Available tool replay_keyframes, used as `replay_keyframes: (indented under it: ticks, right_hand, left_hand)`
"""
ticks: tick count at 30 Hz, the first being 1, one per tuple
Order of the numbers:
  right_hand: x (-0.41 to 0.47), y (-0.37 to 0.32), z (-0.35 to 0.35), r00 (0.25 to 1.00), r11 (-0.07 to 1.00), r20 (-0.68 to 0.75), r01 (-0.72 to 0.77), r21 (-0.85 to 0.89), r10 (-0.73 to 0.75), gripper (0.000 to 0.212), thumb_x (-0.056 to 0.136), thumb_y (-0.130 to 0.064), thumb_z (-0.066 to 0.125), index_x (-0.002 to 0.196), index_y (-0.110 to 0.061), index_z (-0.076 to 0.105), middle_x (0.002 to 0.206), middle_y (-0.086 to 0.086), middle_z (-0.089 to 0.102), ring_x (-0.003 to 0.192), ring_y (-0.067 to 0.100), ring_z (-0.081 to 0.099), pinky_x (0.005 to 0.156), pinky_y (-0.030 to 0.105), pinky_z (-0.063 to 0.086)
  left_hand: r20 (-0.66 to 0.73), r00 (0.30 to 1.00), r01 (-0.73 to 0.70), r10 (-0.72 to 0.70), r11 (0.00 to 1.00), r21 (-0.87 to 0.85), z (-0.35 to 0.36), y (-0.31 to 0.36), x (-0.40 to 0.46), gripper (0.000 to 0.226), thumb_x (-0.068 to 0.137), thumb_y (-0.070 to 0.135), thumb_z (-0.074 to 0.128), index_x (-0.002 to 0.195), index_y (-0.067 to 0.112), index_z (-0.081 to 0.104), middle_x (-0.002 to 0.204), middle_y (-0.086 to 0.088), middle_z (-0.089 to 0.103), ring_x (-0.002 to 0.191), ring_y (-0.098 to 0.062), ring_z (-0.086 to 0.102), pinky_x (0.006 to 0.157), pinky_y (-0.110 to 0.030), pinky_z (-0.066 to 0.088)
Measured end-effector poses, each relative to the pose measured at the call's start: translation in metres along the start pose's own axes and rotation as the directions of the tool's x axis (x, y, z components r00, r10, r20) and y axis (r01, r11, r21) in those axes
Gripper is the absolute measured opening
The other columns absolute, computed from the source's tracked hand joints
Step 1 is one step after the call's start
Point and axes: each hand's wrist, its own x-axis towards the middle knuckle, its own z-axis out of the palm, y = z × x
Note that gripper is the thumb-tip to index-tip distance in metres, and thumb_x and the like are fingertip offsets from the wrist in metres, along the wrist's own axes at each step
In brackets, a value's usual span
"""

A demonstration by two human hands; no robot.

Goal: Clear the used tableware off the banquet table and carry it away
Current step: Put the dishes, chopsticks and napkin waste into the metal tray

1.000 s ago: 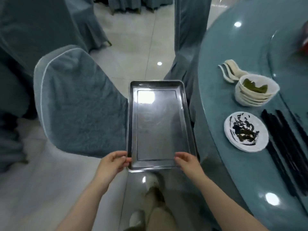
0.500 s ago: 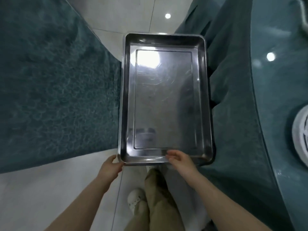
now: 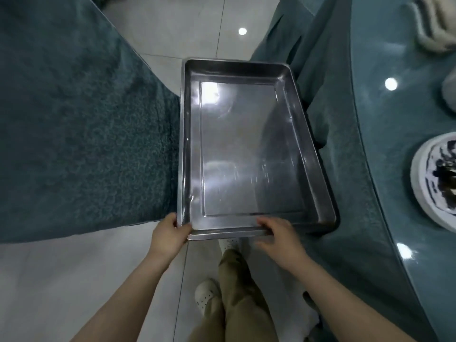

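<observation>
Soiled plate (cut off right)

Bare forearms, khaki trousers, white perforated clogs (one blurred).

A tray is being held out in front of the person, between a covered chair on the left and the banquet table on the right. Its near short edge is being gripped at the left corner by the left hand and nearer the middle by the right hand. The tray's right side is being overlapped by nothing, though it is lying just beside the cloth hanging from the table's rim. On the table, at the right edge of view, a plate is sitting (only partly seen), with stacked bowls lying farther back. Below the tray, the person's legs and shoes are being seen on the floor.
</observation>
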Motion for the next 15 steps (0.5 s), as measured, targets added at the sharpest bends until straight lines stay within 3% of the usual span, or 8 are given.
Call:
replay_keyframes:
  ticks: [1,3,7,8,10,13,15]
  right_hand:
    - [-0.004,-0.003,-0.003,0.998,0.983,-0.036,0.047,-0.176,-0.054,0.046,0.082,-0.025,0.071,0.125,-0.027,0.055,0.127,-0.008,0.05,0.122,0.013,0.04,0.1,0.027,0.04]
    - [-0.013,-0.011,-0.01,0.99,0.94,-0.135,-0.002,-0.34,-0.047,0.045,0.084,-0.025,0.066,0.127,-0.029,0.053,0.141,-0.004,0.041,0.134,0.019,0.029,0.106,0.038,0.039]
    - [-0.03,-0.033,-0.027,0.951,0.913,-0.303,-0.182,-0.366,0.068,0.047,0.093,-0.016,0.055,0.135,-0.032,0.043,0.158,-0.001,0.02,0.146,0.031,0.004,0.108,0.055,0.031]
    - [-0.034,-0.04,-0.032,0.944,0.908,-0.32,-0.202,-0.367,0.081,0.046,0.094,-0.015,0.053,0.135,-0.034,0.042,0.159,-0.003,0.015,0.146,0.031,-0.001,0.107,0.058,0.028]
    - [-0.041,-0.055,-0.041,0.937,0.901,-0.334,-0.234,-0.365,0.108,0.042,0.098,-0.021,0.048,0.135,-0.038,0.041,0.16,-0.006,0.011,0.146,0.032,-0.005,0.107,0.066,0.022]
    - [-0.058,-0.071,-0.045,0.921,0.891,-0.375,-0.254,-0.375,0.105,0.029,0.098,-0.027,0.049,0.124,-0.039,0.051,0.157,-0.007,0.025,0.147,0.03,-0.002,0.102,0.074,-0.006]
    - [-0.074,-0.078,-0.046,0.906,0.917,-0.421,-0.197,-0.347,0.036,0.009,0.094,-0.023,0.054,0.095,-0.031,0.058,0.128,-0.009,0.058,0.142,0.025,0.024,0.099,0.073,-0.016]
  left_hand:
    - [-0.005,1.0,-0.03,0.029,0.999,-0.036,-0.004,0.007,-0.007,0.005,0.085,0.014,0.061,0.09,0.016,0.06,0.088,-0.008,0.065,0.083,-0.025,0.064,0.082,-0.049,0.056]
    - [-0.015,0.997,-0.072,0.07,0.991,-0.111,-0.012,0.025,-0.02,0.017,0.085,0.007,0.055,0.096,0.019,0.054,0.093,-0.007,0.063,0.083,-0.023,0.063,0.077,-0.049,0.058]
    - [0.015,0.986,-0.166,0.169,0.978,-0.126,-0.031,0.062,-0.039,0.054,0.082,0.003,0.05,0.13,0.025,0.039,0.104,0.001,0.061,0.092,-0.022,0.063,0.081,-0.046,0.057]
    - [0.021,0.983,-0.177,0.182,0.974,-0.145,-0.035,0.071,-0.044,0.056,0.082,0.002,0.048,0.132,0.027,0.04,0.11,-0.001,0.062,0.097,-0.025,0.063,0.084,-0.047,0.056]
    - [-0.003,0.976,-0.216,0.22,0.958,-0.189,-0.044,0.085,-0.056,0.048,0.08,0.002,0.047,0.118,0.032,0.052,0.107,-0.001,0.065,0.096,-0.027,0.065,0.082,-0.05,0.056]
    - [-0.062,0.959,-0.284,0.278,0.94,-0.186,-0.061,0.1,-0.079,0.037,0.071,0.019,0.05,0.102,0.036,0.059,0.091,0.0,0.069,0.085,-0.028,0.067,0.075,-0.054,0.057]
    - [-0.09,0.942,-0.335,0.324,0.929,-0.156,-0.076,0.107,-0.099,0.035,0.069,0.023,0.046,0.097,0.04,0.059,0.086,0.001,0.069,0.08,-0.029,0.067,0.073,-0.054,0.057]
